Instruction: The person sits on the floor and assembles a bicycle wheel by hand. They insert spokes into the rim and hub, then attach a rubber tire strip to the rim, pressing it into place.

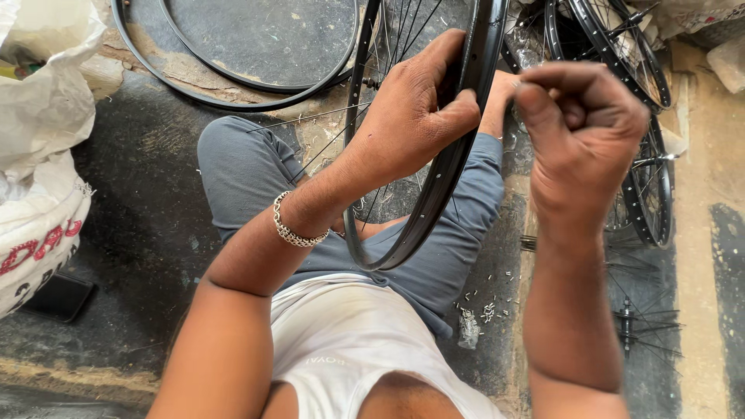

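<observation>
Spokes (388,46) fill only part of the round black metal wheel rim (434,194); left hand (415,116) grips it, right hand (582,132) pinched shut, many holes left

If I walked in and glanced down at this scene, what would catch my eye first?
Most striking is the black bicycle rim standing upright over the seated person's lap, gripped near its top by the left hand, a silver bracelet on that wrist. The right hand is raised beside it, fingers pinched together. Around them lie bare rims on the floor at top left, spoked wheels at right, and a white sack at left.
</observation>
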